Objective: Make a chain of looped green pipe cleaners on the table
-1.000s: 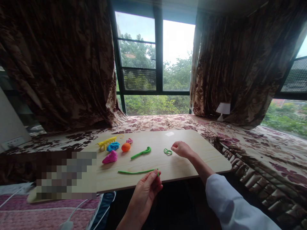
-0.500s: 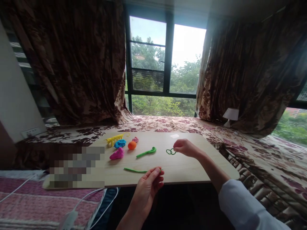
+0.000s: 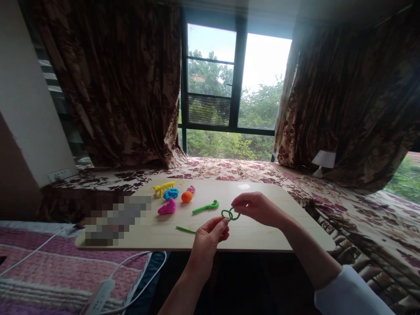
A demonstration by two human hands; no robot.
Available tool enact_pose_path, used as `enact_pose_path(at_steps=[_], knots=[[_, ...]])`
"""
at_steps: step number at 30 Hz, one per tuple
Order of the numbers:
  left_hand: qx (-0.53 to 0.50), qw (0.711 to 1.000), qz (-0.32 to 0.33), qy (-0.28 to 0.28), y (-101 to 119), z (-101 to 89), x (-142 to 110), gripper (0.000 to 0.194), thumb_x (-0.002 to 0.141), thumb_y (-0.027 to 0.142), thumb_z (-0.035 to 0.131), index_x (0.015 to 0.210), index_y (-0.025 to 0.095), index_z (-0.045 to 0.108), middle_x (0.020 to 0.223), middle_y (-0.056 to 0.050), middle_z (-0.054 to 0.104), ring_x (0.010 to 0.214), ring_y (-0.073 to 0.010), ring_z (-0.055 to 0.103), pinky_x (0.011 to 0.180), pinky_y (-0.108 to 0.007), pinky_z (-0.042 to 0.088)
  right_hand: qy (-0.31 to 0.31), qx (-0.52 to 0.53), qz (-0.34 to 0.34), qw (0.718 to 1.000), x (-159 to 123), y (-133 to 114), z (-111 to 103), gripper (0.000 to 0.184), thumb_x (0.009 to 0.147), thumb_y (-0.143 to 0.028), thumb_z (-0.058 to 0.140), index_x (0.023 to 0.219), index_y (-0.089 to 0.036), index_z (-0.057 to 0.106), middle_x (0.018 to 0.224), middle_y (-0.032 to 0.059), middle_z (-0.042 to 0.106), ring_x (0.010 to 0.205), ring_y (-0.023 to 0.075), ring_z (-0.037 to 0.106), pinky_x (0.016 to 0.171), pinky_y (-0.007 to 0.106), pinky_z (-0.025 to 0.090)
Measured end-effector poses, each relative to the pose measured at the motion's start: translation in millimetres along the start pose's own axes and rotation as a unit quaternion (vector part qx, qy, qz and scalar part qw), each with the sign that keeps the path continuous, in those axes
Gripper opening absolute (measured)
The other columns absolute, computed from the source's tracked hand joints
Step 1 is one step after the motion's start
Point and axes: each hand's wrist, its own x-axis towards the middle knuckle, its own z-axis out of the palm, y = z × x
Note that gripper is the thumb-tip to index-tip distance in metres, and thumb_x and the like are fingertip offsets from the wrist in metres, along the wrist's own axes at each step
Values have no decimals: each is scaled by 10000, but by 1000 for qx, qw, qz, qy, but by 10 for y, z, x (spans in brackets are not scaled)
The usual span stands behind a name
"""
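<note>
2 green rings (image 3: 230, 215), linked together, are held up above the front half of a pale wooden table (image 3: 269, 236). The upper part of the right-hand ring is pinched between the thumb and fingertips of the right hand (image 3: 232, 207), the grip being narrow. The left hand (image 3: 226, 222) is placed at the lower edge of the rings, its thumb and index fingertip pressed together in a narrow pinch; whether a ring or something else is held there cannot be told. A thin green strip (image 3: 186, 229) is seen on the table beside the left hand, 1 end being hidden behind that hand.

Beyond the hands, a green hooked piece (image 3: 206, 206) is laid flat near the middle of the table. To its left, 5 coloured pieces are gathered: a magenta lump (image 3: 167, 207), a blue lump (image 3: 171, 194), a yellow figure (image 3: 165, 188) (long, with short leg-like parts), an orange ball (image 3: 187, 197) and a small pink piece (image 3: 191, 189) just behind the ball. The left end of the table is partly covered by a pixelated patch (image 3: 118, 221).

Behind the table, a ledge is covered with floral cloth (image 3: 223, 166), and a white lamp (image 3: 324, 159) is stood upright on it at the right. The window (image 3: 211, 87) is framed by patterned curtains (image 3: 131, 87). At the lower left, a white power strip (image 3: 102, 291) is rested on a pink quilt (image 3: 65, 262).
</note>
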Motion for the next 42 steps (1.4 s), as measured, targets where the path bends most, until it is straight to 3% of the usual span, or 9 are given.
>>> enact_pose_path(at_steps=[5,10,14,20,23,29,33,38,42], knots=[[2,1000,-13,7,-52,-24,25,304,601,300,735,843,122,684,636,-24,645,564,-90,570,576,-212,458,21,-28,57,998,30,140,20,172,764,-251,569,878,-160,660,808,23,673,752,158,609,678,264,480],[-8,1000,-22,15,-130,-82,55,258,603,225,743,826,114,677,698,-45,676,656,-115,621,661,-224,502,11,-94,148,984,170,615,6,169,803,-229,554,882,-111,645,771,46,654,699,154,602,621,262,487],[-19,999,-36,4,-145,-139,72,290,615,182,736,883,99,663,757,-85,702,714,-154,651,753,-284,519,18,-169,195,966,200,840,-84,232,852,-301,527,1014,-141,572,1014,55,586,832,169,581,707,333,493],[-27,998,-60,-7,-227,-142,118,270,669,200,690,920,114,640,782,-97,708,684,-170,667,699,-301,539,99,-234,129,959,-263,367,131,253,852,-222,476,1074,-227,598,1087,63,570,1018,199,505,878,323,377],[-29,995,-81,-41,-297,-94,86,262,696,220,662,937,122,639,777,-92,707,699,-183,668,684,-309,536,106,-215,0,971,-518,94,424,265,853,-201,462,1077,-265,588,1049,38,573,989,183,493,847,304,393],[-23,989,-110,-93,-310,-59,-2,278,731,226,607,994,137,630,827,-84,704,788,-194,658,748,-309,507,109,-221,-25,969,-621,64,721,143,819,-177,523,901,-249,617,877,26,585,850,181,489,763,313,404],[29,989,-101,-101,-315,-30,-16,337,746,272,592,1056,140,603,849,-92,702,806,-203,652,745,-320,500,99,-271,2,957,-589,263,631,12,804,-222,555,803,-219,567,799,-3,576,773,146,497,723,262,400],[123,992,17,-25,-303,-53,-27,392,731,344,604,1064,138,593,878,-96,698,789,-195,650,760,-321,487,96,-350,61,930,-562,680,326,122,825,-150,475,770,-185,579,767,38,572,773,171,494,706,280,374],[156,986,55,-20,-282,-120,-19,387,756,372,563,1061,135,583,894,-94,692,793,-195,648,769,-345,485,55,-386,57,919,-687,785,223,169,808,-113,459,752,-168,609,824,78,582,816,198,484,746,306,359]])
